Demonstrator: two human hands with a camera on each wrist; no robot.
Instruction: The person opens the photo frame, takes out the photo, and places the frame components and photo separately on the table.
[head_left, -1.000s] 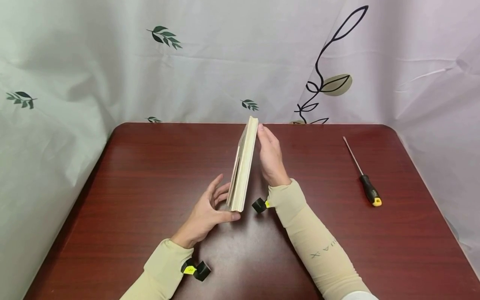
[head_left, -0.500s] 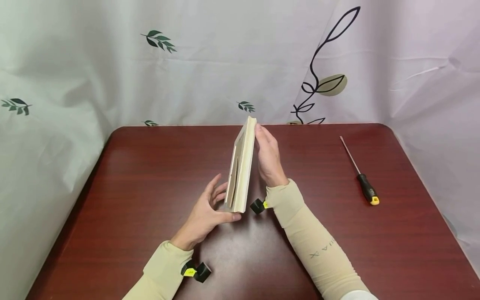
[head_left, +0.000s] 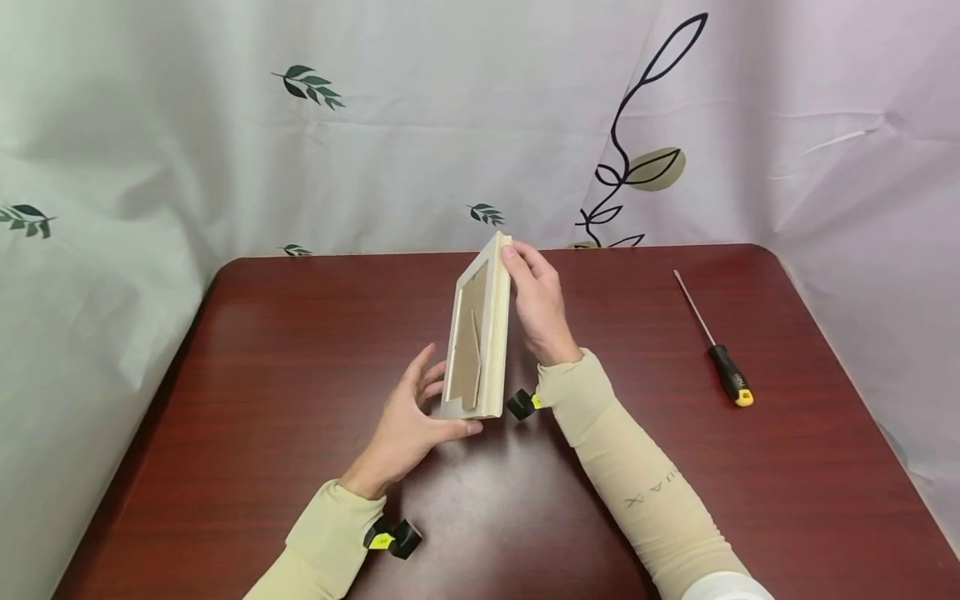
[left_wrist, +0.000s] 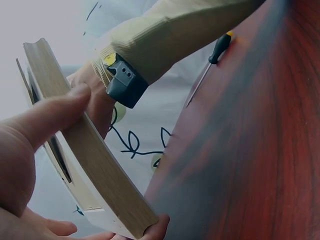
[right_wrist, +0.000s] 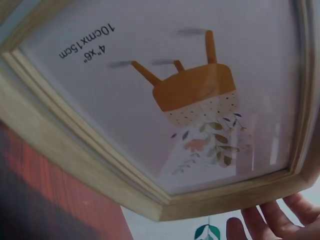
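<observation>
Both hands hold a light-wood picture frame up over the table, tilted, its brown backing and narrow easel leg toward the head camera. My left hand supports the lower end; its thumb lies across the wooden edge in the left wrist view, with fingers at the far side. At the upper right edge, my right hand grips with the thumb near the corner. The right wrist view shows the front, where a printed insert with a plant-pot drawing and size text appears upside down; fingertips touch the rim.
A screwdriver with a black and yellow handle lies on the right side of the dark red wooden table. A pale curtain with leaf prints hangs behind the far edge. Small black cameras sit on both wrists.
The picture frame has turned from nearly edge-on, so more of its back and easel leg shows. My right thumb has come round onto its edge; my left hand stays almost in place.
</observation>
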